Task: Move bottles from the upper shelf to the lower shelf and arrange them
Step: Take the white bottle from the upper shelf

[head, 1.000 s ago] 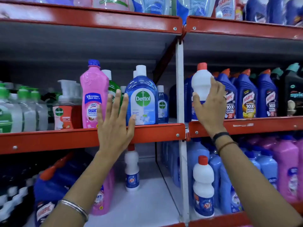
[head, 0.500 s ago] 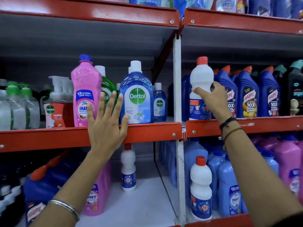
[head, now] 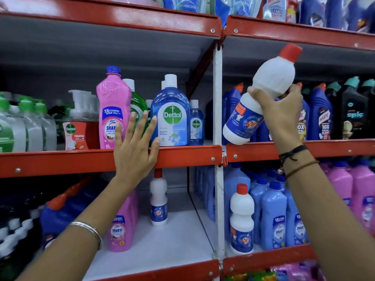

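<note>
My right hand grips a white bottle with a red cap and blue label, tilted with its cap to the upper right, lifted just above the upper shelf's red edge. My left hand rests flat with fingers spread on the red edge of the left upper shelf, in front of a pink bottle and a blue Dettol bottle. On the lower shelf stand two matching white bottles, one at the back and one by the post.
A white upright post divides the bays. Blue Harpic bottles and black bottles fill the right upper shelf. Light blue bottles and pink bottles crowd the lower right. A pink bottle stands lower left.
My right hand has lifted the white bottle off the upper shelf and tilted it to the right. My left hand has stayed on the shelf edge.
</note>
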The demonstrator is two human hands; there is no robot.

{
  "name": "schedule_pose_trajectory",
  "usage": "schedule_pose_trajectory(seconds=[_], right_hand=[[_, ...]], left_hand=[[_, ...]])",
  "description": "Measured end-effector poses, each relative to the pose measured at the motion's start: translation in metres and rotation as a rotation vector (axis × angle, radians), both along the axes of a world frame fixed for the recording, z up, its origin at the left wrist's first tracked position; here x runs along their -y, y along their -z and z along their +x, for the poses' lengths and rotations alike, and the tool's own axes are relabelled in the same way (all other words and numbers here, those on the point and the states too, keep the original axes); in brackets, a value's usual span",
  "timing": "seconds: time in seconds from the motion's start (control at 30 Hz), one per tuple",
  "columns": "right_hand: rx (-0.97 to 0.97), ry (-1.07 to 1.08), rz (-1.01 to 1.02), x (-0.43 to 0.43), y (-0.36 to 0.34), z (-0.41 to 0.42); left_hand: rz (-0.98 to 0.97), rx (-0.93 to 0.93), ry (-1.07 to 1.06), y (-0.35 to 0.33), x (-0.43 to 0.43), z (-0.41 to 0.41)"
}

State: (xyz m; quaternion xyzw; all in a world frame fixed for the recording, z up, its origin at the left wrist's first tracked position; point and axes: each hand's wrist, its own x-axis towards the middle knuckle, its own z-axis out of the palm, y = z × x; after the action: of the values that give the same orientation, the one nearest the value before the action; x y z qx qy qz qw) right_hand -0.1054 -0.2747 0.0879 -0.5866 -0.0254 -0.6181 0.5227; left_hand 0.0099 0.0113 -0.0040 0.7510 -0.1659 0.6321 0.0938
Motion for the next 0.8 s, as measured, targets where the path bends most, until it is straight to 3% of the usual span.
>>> schedule_pose_trajectory(seconds=[0.4,0.6,0.8], right_hand=[[-0.015,-0.318,-0.016,-0.081,0.092,-0.024],[-0.064,-0.358,-0.006,-0.126,0.158,0.003],[-0.231,-0.326,-0.079,-0.155,0.229,0.042]], left_hand=[[-0.004,0.014,-0.062,0.004,-0.039,0.000],[0.022,0.022,-0.052,0.003,-0.043,0.001],[0.027,0.052,-0.070,0.005,-0.042,0.004]])
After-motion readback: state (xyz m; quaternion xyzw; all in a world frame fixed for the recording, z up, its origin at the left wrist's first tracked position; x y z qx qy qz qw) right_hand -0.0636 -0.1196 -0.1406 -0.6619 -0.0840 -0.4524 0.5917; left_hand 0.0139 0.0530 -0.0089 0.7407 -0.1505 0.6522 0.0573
